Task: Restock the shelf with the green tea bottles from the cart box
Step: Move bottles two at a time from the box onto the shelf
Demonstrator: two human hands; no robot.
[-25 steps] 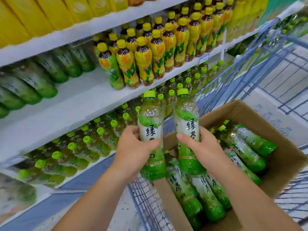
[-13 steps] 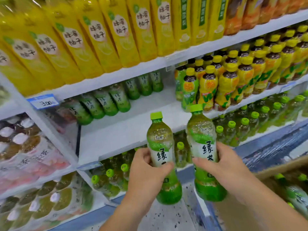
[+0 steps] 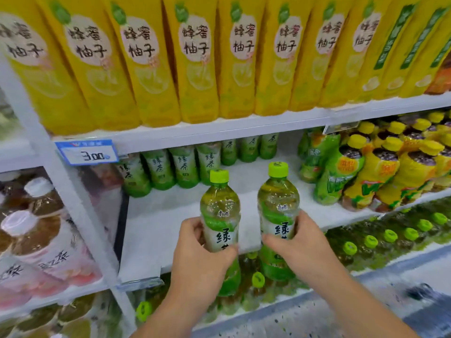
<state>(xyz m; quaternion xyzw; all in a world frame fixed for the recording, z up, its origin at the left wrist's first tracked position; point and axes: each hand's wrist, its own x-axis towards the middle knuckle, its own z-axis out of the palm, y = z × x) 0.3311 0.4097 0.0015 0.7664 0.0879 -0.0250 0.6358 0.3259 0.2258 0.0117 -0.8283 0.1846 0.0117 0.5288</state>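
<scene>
My left hand (image 3: 200, 262) is wrapped around one green tea bottle (image 3: 220, 230), thumb across the front of its label, fingers curled behind where I cannot see them. My right hand (image 3: 300, 250) is closed on a second green tea bottle (image 3: 277, 215), thumb lying over the lower label. Both bottles stand upright, side by side but apart, in front of the bare front part of the middle shelf (image 3: 156, 230); their bases hang below the shelf's front edge, not resting on it.

My palms cover the lower characters on both labels, and the left bottle's base is largely hidden behind my wrist. At the back of that shelf a row of shelved green tea bottles (image 3: 185, 169) shows only from the label down, the caps cut off by the shelf board above. A price tag (image 3: 86, 152) clipped there reads what looks like 3.00, though blur makes it uncertain.

Yellow cartons (image 3: 197, 59) fill the top shelf, their tops out of frame. Yellow-capped bottles (image 3: 380, 172) crowd the right of the middle shelf. Below, green-capped bottles (image 3: 390, 236) are smeared by motion. The cart box is out of view.
</scene>
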